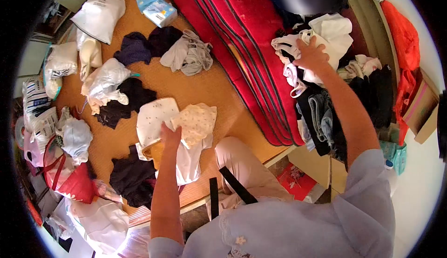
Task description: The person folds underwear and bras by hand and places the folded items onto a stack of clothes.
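Note:
My left hand (171,134) rests at the edge of a white dotted cloth (156,118), beside a cream patterned cloth (198,120); its thumb and fingers are apart. Out to the right, my right hand (312,53) lies with spread fingers on a pile of white clothes (333,32), next to a white and pink strappy garment (291,71). Folded jeans (321,113) and black clothes (372,90) lie below that pile. A black garment (132,176) is to the left of my left forearm.
A long red padded item with dark edging (237,39) lies between the two clothing areas. On the orange-brown mat (223,95) are dark clothes, grey clothes (188,55) and tissue packs (158,11). Several stuffed plastic bags (100,16) line the left. A cardboard box (421,104) stands far right.

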A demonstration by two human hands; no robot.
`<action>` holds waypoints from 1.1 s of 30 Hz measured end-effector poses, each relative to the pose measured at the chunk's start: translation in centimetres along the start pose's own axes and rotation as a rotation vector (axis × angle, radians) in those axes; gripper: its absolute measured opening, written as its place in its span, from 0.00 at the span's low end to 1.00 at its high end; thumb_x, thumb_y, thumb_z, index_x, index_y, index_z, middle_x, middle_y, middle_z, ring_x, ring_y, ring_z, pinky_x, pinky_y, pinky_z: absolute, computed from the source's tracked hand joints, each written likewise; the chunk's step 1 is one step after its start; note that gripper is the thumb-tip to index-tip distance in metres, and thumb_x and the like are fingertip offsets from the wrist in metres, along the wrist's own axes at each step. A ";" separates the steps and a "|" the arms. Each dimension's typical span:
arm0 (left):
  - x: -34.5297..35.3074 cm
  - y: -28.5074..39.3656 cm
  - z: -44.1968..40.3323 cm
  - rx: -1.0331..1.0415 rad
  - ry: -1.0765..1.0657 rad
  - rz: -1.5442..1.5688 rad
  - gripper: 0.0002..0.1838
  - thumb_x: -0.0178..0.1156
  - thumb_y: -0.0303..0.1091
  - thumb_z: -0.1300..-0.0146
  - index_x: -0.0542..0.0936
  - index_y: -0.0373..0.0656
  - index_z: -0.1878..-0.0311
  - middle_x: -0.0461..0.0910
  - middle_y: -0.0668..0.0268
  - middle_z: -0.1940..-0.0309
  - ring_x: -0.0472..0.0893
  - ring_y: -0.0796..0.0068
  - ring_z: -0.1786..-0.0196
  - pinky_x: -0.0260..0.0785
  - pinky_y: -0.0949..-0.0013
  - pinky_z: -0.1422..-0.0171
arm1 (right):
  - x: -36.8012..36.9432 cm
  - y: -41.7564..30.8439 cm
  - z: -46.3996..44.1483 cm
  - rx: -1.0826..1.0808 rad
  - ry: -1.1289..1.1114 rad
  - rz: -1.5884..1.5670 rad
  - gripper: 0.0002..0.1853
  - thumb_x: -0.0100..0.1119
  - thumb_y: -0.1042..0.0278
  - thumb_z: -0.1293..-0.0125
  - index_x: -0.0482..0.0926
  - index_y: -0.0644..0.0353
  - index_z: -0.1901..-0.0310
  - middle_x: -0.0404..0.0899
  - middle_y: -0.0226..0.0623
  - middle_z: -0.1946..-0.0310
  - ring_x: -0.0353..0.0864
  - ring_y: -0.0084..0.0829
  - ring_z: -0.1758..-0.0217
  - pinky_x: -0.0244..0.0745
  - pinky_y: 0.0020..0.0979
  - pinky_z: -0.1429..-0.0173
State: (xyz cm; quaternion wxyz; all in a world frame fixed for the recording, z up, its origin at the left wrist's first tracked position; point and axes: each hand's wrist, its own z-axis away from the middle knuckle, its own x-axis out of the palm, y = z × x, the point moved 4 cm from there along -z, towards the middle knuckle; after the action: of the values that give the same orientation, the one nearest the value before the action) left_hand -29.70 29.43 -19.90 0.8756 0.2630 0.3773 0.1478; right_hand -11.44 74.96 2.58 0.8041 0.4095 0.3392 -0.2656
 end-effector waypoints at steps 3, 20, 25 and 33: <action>-0.4 9.1 1.3 0.420 0.320 -0.133 0.31 0.61 0.38 0.50 0.62 0.36 0.44 0.65 0.48 0.48 0.66 0.47 0.47 0.57 0.52 0.40 | 1.8 3.9 -4.2 -0.149 0.071 -0.174 0.39 0.61 0.53 0.53 0.57 0.45 0.37 0.54 0.49 0.40 0.63 0.58 0.45 0.67 0.52 0.48; 18.9 31.2 7.1 0.581 -0.464 0.531 0.29 0.58 0.34 0.46 0.62 0.33 0.42 0.71 0.49 0.51 0.77 0.64 0.63 0.70 0.66 0.54 | 3.8 2.2 -5.9 -0.203 0.086 -0.216 0.35 0.60 0.64 0.54 0.61 0.61 0.42 0.70 0.53 0.51 0.73 0.45 0.51 0.67 0.37 0.47; 19.8 35.0 7.0 0.577 -0.483 0.655 0.35 0.57 0.33 0.49 0.56 0.34 0.39 0.66 0.45 0.49 0.74 0.53 0.53 0.66 0.61 0.48 | 1.6 5.3 -6.2 -0.269 -0.051 -0.582 0.34 0.60 0.73 0.56 0.65 0.64 0.43 0.76 0.44 0.58 0.76 0.31 0.57 0.68 0.27 0.52; 21.5 31.8 4.5 0.531 -0.597 0.594 0.15 0.51 0.29 0.43 0.72 0.35 0.52 0.76 0.53 0.63 0.77 0.63 0.60 0.69 0.67 0.55 | 2.5 6.8 -6.3 -0.187 -0.161 -0.836 0.31 0.56 0.75 0.53 0.65 0.63 0.43 0.77 0.36 0.60 0.75 0.27 0.60 0.69 0.26 0.55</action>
State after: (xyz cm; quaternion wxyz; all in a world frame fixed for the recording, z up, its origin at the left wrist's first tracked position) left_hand -13.85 63.66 -11.61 0.7682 0.6040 0.0437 0.2079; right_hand -7.11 83.46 1.15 0.6848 0.1404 0.4349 -0.5676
